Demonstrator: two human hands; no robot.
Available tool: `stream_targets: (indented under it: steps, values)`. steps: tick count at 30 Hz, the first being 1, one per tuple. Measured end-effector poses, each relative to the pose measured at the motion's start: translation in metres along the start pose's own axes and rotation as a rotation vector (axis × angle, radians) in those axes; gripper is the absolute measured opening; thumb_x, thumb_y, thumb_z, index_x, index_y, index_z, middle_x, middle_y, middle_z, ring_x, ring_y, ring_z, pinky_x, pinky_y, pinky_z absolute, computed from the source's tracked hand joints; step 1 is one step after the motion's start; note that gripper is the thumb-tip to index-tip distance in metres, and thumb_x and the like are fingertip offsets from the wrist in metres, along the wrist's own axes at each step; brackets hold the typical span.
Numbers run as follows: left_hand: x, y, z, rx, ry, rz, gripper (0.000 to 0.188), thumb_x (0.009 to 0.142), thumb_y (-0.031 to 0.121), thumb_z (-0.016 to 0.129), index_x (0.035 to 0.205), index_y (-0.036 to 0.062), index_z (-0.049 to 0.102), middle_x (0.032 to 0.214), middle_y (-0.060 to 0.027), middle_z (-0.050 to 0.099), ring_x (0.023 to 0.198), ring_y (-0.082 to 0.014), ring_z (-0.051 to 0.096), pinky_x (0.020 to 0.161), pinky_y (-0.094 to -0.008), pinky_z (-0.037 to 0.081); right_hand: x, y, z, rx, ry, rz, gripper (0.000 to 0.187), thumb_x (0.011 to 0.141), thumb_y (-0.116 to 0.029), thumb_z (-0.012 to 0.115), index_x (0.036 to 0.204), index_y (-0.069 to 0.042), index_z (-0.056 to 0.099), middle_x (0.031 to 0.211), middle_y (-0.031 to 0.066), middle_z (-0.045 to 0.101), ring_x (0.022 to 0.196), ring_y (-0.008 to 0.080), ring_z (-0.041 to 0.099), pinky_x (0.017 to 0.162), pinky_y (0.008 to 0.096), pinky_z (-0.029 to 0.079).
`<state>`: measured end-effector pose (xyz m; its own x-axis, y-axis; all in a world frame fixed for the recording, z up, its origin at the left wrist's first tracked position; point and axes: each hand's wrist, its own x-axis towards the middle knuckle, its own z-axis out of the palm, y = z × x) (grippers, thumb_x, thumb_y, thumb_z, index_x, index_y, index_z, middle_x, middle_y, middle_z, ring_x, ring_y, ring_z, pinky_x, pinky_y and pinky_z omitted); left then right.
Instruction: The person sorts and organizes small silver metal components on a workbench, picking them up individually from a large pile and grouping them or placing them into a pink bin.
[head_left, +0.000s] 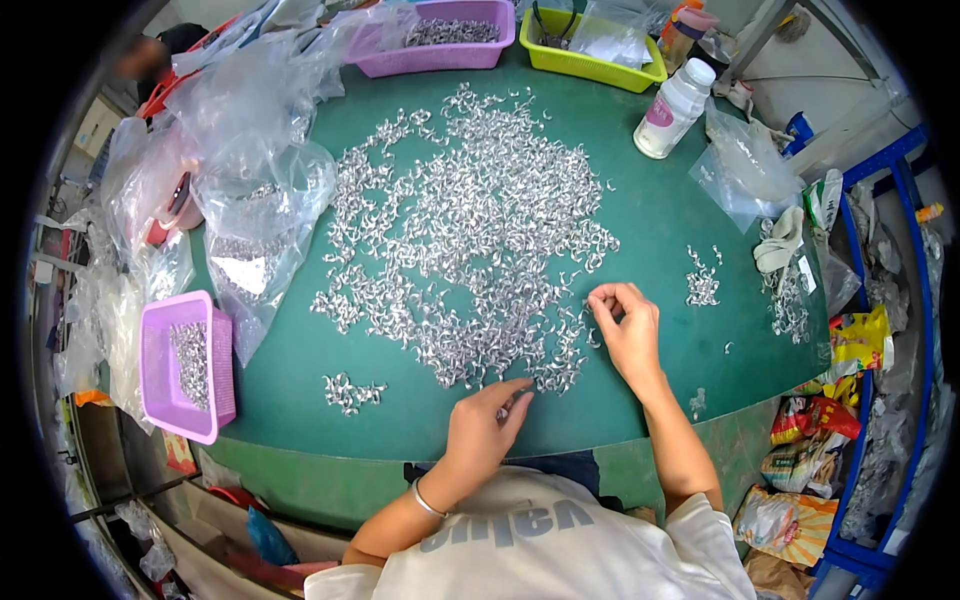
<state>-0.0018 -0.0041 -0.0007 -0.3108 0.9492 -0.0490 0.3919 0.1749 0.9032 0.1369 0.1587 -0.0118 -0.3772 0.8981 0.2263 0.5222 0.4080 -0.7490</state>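
Observation:
A wide heap of small, curved, silvery metal pieces [480,230] spreads over the green tabletop [290,400]. At its near edge my left hand [482,428] is curled, the index finger and thumb reaching to the lowest pieces. Small glints show inside the curled fingers, too small to name. My right hand [628,328] is at the heap's right edge, fingers bent and pinched together toward the thumb. Whatever those fingertips hold, if anything, is hidden. A little cluster of the same pieces [352,394] lies left of my left hand, and another small cluster [703,288] lies right of my right hand.
Purple baskets stand at left [225,400] and at the back [375,62], beside a yellow-green basket [590,68]. A white bottle [678,110] is at the back right. Clear plastic bags [270,250] cover the left edge. A glove [778,243] lies at right, near blue shelving [905,200].

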Motion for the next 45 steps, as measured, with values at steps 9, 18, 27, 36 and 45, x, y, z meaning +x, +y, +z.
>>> stream_targets:
  steps: [9, 18, 27, 36, 45]
  values:
    - [0.009, 0.026, -0.004, -0.303, 0.094, 0.0, 0.016, 0.071, -0.001, 0.068, 0.087, 0.0016, 0.067, 0.058, 0.0014, 0.046, 0.053, -0.0043, 0.038, 0.048, -0.0188, 0.031, -0.053, -0.051, -0.015, 0.58, -0.353, 0.237, 0.008, 0.078, 0.007, 0.059, 0.085, 0.003, 0.06, 0.081, 0.0035, 0.058, 0.073, 0.0075, 0.053, 0.064, 0.0199, 0.041]
    - [0.005, 0.035, -0.012, -0.405, 0.107, 0.01, 0.014, 0.066, -0.002, 0.07, 0.08, -0.0003, 0.067, 0.058, -0.0003, 0.049, 0.053, -0.006, 0.041, 0.049, -0.02, 0.031, -0.06, -0.07, -0.023, 0.922, -0.384, 0.31, 0.013, 0.079, 0.006, 0.06, 0.091, 0.004, 0.061, 0.085, 0.0055, 0.06, 0.076, 0.0096, 0.055, 0.066, 0.0211, 0.043]
    - [0.001, 0.041, -0.017, -0.419, 0.094, 0.073, 0.012, 0.064, -0.004, 0.071, 0.075, -0.0009, 0.066, 0.057, -0.0016, 0.052, 0.051, -0.0063, 0.042, 0.048, -0.0205, 0.032, -0.073, -0.068, -0.019, 1.26, -0.422, 0.561, 0.016, 0.078, 0.007, 0.06, 0.094, 0.004, 0.06, 0.091, 0.0102, 0.062, 0.08, 0.0129, 0.058, 0.067, 0.0239, 0.047]
    - [-0.001, 0.041, -0.02, -0.671, -0.033, -0.127, 0.005, 0.075, 0.0, 0.065, 0.08, -0.0013, 0.065, 0.063, 0.0, 0.054, 0.05, -0.004, 0.04, 0.045, -0.0185, 0.028, -0.077, -0.076, -0.016, 1.073, -0.263, 0.193, 0.019, 0.073, 0.014, 0.059, 0.09, 0.006, 0.061, 0.087, 0.0122, 0.06, 0.081, 0.0174, 0.054, 0.071, 0.0273, 0.044]
    - [-0.001, 0.037, -0.026, -1.272, -0.36, -0.55, 0.015, 0.086, 0.014, 0.057, 0.086, -0.0011, 0.058, 0.059, 0.0046, 0.039, 0.048, -0.0026, 0.028, 0.039, -0.0185, 0.02, -0.078, -0.078, -0.018, 1.047, -0.249, 0.181, 0.018, 0.074, 0.014, 0.058, 0.089, 0.005, 0.062, 0.087, 0.0117, 0.06, 0.08, 0.0174, 0.053, 0.072, 0.0274, 0.043]
